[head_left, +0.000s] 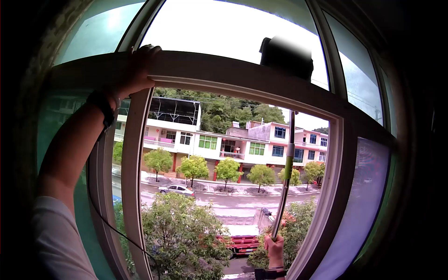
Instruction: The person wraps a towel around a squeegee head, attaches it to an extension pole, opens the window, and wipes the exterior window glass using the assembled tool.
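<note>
My left hand [140, 70] reaches up to the upper left corner of the window opening, its fingers hooked over the crossbar of the window frame [210, 65]. There is a dark band on that wrist. Low on the right, my right hand [274, 249] is closed around the lower end of a long metal pole [282, 200]. The pole rises outside through the opening, slightly tilted, with a yellow-green section near its middle. Its upper end passes behind the crossbar. Above the bar, roughly in line with it, shows a dark, partly blurred object [284, 60]; I cannot tell how they join.
Glass panes [354, 196] flank the opening. A thin black cable [112, 226] hangs at the left. Outside and below are leafy trees [186, 238], a red truck [242, 242], a road with a silver car [176, 190], and a row of buildings [214, 144].
</note>
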The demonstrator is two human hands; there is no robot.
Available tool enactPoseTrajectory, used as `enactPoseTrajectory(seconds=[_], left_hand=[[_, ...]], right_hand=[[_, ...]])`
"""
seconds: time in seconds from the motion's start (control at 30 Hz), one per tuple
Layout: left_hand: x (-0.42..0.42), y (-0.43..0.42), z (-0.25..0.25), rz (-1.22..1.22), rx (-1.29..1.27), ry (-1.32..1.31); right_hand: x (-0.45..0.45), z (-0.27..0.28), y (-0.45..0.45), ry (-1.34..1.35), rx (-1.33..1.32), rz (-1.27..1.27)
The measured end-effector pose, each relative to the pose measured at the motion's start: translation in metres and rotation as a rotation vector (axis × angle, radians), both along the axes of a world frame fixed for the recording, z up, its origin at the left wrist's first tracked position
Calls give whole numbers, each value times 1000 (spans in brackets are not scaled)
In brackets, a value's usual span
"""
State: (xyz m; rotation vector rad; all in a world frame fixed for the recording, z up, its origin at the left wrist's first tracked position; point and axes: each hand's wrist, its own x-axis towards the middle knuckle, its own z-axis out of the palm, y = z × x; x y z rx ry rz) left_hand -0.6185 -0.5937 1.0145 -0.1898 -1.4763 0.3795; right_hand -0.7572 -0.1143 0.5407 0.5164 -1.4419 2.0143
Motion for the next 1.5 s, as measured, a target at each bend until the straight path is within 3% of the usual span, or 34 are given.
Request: enactPoseTrajectory(seconds=[0.1, 0.23, 0.33, 0.5, 0.6, 0.7, 0.77, 0.8, 0.9, 1.03, 1.1, 1.17, 1.23, 1.5], left_hand=[[28, 16, -9, 30, 49, -92], [15, 5, -7, 38, 11, -2], [11, 3, -6, 20, 18, -14], [10, 4, -5, 48, 11, 4], [7, 2, -5, 32, 13, -2], [7, 3, -2, 28, 16, 1], [-8, -6, 1, -8, -27, 61], [-8, -3, 1, -18, -22, 47], [-6, -5, 0, -30, -31, 55], [-5, -5, 3, 13, 7, 13], [-3, 1, 0, 9, 19, 10], [-5, -4, 0, -21, -17, 61], [-7, -7, 2, -58, -44, 56], [7, 2, -2, -40, -6, -2]], right_hand=[[-44, 126, 15, 135, 31, -10], [-85, 332, 8, 337, 128, -81], [-114, 455, -11, 427, 107, -124], [-116, 554, -36, 384, 132, -252], [-106, 561, -38, 373, 150, -286], [-98, 525, -27, 369, 167, -310], [-94, 463, -14, 389, 167, -308], [-108, 426, -3, 526, 157, -248], [-89, 277, 9, 430, 115, -102], [-58, 91, 14, 244, 32, -105], [-46, 64, 21, 207, 25, -131], [-37, 71, 21, 207, 25, -130], [-43, 130, 28, 234, 45, -136], [-77, 452, -1, 527, 245, -310]])
